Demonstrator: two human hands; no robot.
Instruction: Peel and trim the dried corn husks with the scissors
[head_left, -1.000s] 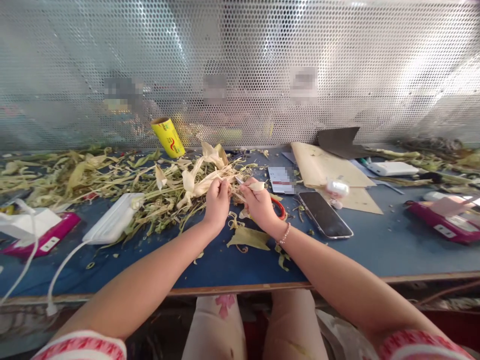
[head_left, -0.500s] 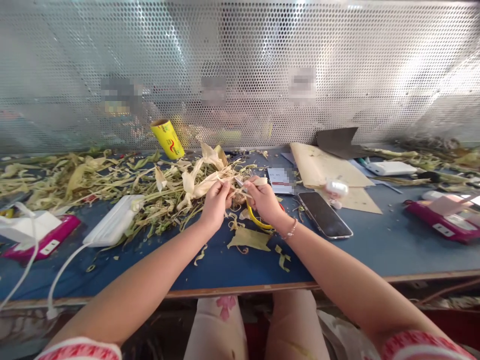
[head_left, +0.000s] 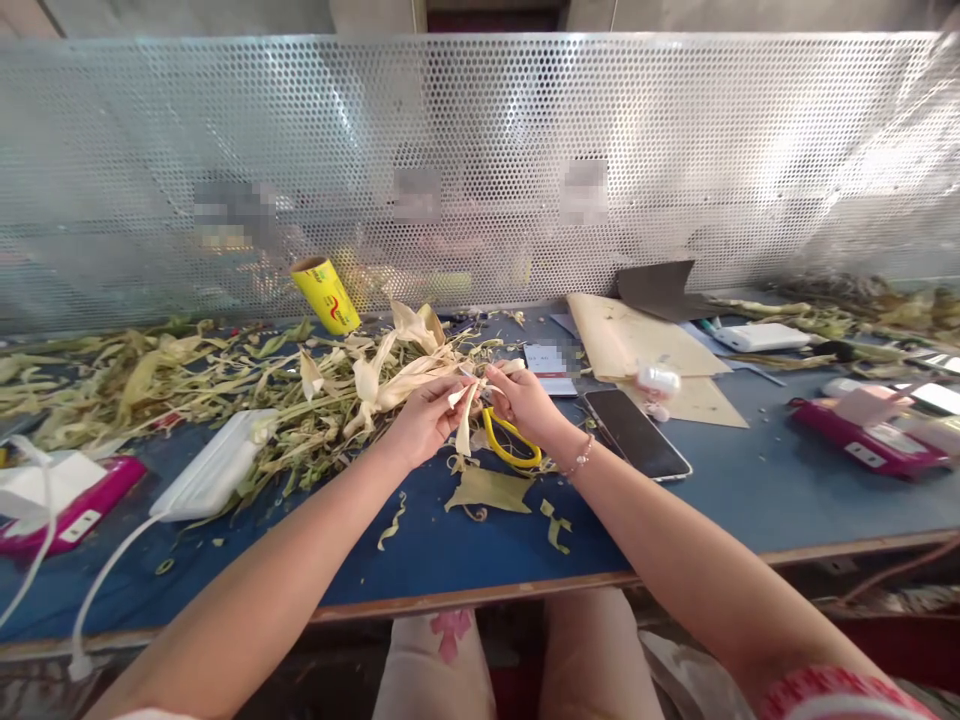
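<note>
- Pinching a pale strip of dry leaf, the left hand has its fingertips nearly together; the strip hangs down between the two hands, above the surface.
- Meeting it from the other side, the right hand has curled fingers, its thumb and forefinger closed at the strip's upper end; whether its palm grips anything else is hidden.
- Just below the right hand shows a yellow loop, and a bracelet circles that wrist.
- Nearer the person lie a flat dry leaf piece and curled scraps.
- Beyond and to the left of the hands spreads a heap of dry stalks and leaves, with broad pale husks on top.
- A white power block touches the heap's near side; left of it is a magenta power strip.
- To the right: a card, a dark-screened phone lying flat, a small white case on brown paper, and a second magenta strip farther out.
- Behind the heap a yellow tube stands tilted, close to a perforated metal panel.
</note>
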